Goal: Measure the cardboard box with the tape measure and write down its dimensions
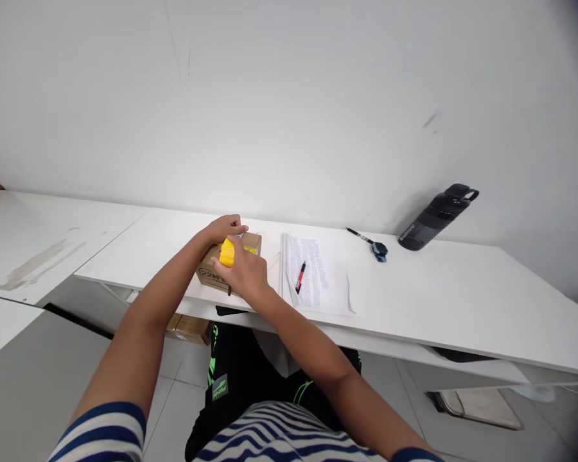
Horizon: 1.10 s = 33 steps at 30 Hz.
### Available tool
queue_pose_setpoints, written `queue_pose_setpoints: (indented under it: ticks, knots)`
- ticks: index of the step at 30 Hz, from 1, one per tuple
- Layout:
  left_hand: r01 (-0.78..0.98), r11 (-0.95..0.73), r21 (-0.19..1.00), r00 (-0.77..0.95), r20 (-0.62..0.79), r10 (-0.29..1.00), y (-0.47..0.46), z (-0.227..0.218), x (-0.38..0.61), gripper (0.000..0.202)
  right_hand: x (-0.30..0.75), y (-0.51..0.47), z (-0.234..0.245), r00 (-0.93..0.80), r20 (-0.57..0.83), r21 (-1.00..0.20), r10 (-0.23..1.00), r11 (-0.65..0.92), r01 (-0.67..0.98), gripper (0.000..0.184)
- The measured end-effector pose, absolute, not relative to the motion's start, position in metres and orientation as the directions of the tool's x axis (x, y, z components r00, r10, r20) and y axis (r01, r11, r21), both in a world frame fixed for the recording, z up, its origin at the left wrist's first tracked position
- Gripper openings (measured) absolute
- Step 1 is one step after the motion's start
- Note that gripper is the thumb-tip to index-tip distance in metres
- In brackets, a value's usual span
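Observation:
A small cardboard box (214, 280) with dark printing on its near side sits on the white desk in front of me. My right hand (248, 273) is closed around a yellow tape measure (227, 253) at the top of the box. A dark strap hangs below this hand, and a bit of yellow strip shows on the box's top beside the knuckles. My left hand (225, 228) lies on the box's far left edge with curled fingers, apparently gripping it. Its fingertips are partly hidden, so whatever else they touch does not show.
Right of the box lie handwritten papers (325, 282) with a red and black pen (300, 277) on top. Farther right are a black pen (359, 235), a small dark blue item (379, 251) and a dark bottle (436, 218) by the wall. Another cardboard box (190, 327) is below the desk.

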<state>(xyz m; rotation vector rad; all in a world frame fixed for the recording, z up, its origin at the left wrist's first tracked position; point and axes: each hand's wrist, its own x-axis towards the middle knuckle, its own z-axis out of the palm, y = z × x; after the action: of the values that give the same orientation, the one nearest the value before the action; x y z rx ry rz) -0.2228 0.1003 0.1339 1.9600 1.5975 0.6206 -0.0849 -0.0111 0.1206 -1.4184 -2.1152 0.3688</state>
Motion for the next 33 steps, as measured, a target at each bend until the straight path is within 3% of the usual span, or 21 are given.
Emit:
queue_pose_setpoints:
  ticks: [6,12,18,28,33]
  knots:
    - [0.743,-0.148,0.653,0.172,0.027,0.985,0.105,0.129,-0.222,0.037,-0.084,-0.041,0.118,-0.268,0.331,-0.53,0.905,0.413,0.741,0.056]
    - [0.737,-0.144,0.661,0.183,0.01,0.983,0.104,0.126,-0.22,0.04,-0.092,-0.088,0.094,-0.397,0.357,-0.526,0.845,0.534,0.662,0.059]
    - [0.754,-0.176,0.632,0.2,0.034,0.979,0.105,0.124,-0.221,0.04,-0.101,-0.062,0.082,-0.207,0.378,-0.596,0.902,0.408,0.692,0.063]
    - [0.761,-0.199,0.618,0.199,0.069,0.978,0.101,0.125,-0.222,0.04,-0.097,-0.069,0.082,-0.14,0.368,-0.673,0.919,0.367,0.642,0.072]
    - [0.686,-0.235,0.689,0.168,0.165,0.972,0.099,0.122,-0.23,0.052,-0.07,-0.067,0.078,-0.007,0.413,-0.817,0.911,0.374,0.438,0.061]
